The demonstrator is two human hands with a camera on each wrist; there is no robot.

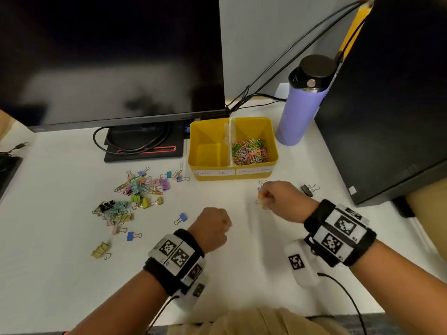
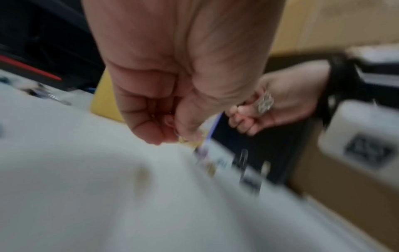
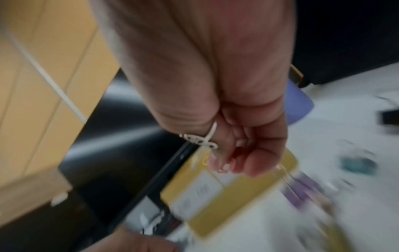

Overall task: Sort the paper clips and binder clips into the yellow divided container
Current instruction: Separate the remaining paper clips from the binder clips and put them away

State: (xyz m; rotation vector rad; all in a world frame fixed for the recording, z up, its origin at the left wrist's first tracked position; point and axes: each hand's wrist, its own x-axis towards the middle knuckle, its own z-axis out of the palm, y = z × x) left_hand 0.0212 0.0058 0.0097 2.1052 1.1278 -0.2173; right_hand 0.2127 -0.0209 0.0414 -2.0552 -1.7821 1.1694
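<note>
evidently both hands gather for one drop: the right hand [image 1: 275, 198] clenches binder clips [image 1: 261, 187] just before the yellow divided container [image 1: 272, 143], whose left cell waits bare, while the left hand [image 1: 212, 228] is curled, perhaps round a clip.

White desk [image 1: 60, 274] against grey wall [image 1: 261, 32], dark monitor [image 1: 108, 56] behind.

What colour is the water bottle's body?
Lavender purple, with a black lid; the water bottle shows best in the head view.
</note>
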